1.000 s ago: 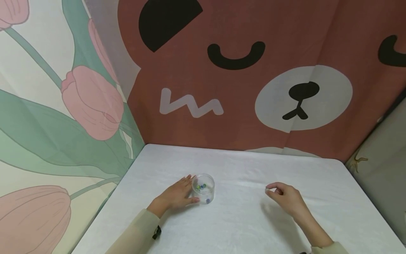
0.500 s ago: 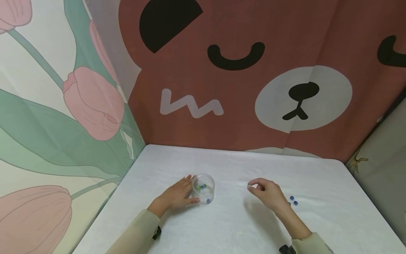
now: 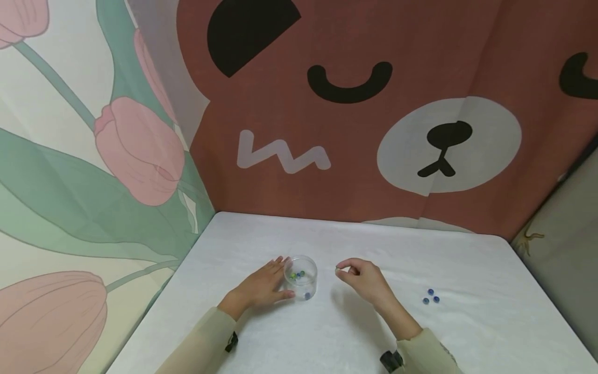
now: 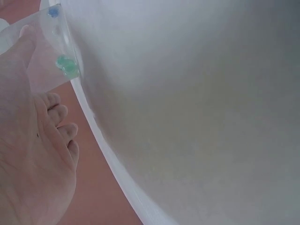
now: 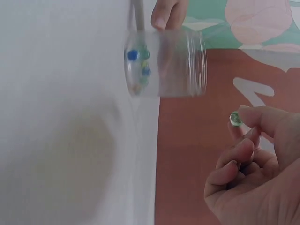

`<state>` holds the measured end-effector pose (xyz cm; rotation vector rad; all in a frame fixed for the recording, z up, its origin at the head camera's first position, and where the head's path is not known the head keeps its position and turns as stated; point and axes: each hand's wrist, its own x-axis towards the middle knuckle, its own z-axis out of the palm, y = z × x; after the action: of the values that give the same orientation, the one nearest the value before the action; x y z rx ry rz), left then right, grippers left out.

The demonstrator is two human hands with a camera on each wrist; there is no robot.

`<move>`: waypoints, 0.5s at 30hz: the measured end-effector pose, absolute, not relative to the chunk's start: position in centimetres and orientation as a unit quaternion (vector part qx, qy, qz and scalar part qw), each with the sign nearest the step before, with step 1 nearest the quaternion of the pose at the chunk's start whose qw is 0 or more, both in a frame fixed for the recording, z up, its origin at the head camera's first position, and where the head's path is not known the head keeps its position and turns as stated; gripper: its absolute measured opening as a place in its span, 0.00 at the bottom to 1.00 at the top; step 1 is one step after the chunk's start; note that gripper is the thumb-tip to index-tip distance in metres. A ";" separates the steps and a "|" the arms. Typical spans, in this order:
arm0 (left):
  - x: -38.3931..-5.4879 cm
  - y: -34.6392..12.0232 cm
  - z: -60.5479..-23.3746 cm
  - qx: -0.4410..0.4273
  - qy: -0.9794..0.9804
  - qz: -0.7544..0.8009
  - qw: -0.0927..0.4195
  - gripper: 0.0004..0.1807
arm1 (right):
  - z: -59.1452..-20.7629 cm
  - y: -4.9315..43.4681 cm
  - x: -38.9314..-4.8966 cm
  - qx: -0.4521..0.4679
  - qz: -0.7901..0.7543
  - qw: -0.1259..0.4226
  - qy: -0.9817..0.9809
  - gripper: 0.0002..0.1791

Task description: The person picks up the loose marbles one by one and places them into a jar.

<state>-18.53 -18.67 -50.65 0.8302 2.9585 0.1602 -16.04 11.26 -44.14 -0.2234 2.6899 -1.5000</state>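
A clear plastic jar (image 3: 314, 285) stands upright on the white table, with several blue and green glass marbles (image 5: 143, 70) at its bottom. My left hand (image 3: 261, 285) lies along the jar's left side, fingers fairly straight, thumb toward the front. In the left wrist view the thumb (image 4: 27, 42) overlaps the jar's clear wall. To the right of the jar, above the table, my right hand (image 3: 366, 280) pinches a green glass marble (image 5: 235, 118) between thumb and index finger. Its other fingers are curled toward the palm.
Three blue marbles (image 3: 431, 292) lie close together on the white tabletop (image 3: 355, 343), to the right of my right forearm. Behind the table hangs a brown bear-face cloth (image 3: 355, 187); a tulip-patterned cloth (image 3: 140, 150) covers the left side.
My right hand has moved left toward the jar with the marble, and the three blue marbles on the table have come into sight behind it. My left hand and the jar stay put.
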 end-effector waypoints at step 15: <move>-18.5 -18.5 -50.6 0.258 0.964 0.054 0.039 0.51 | -45.5 6.6 -17.1 -0.095 -0.530 0.052 0.841 0.07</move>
<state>-18.53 -18.48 -50.58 0.7920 2.9544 0.1666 -17.14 6.64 -45.48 -0.2902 2.5575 -1.6121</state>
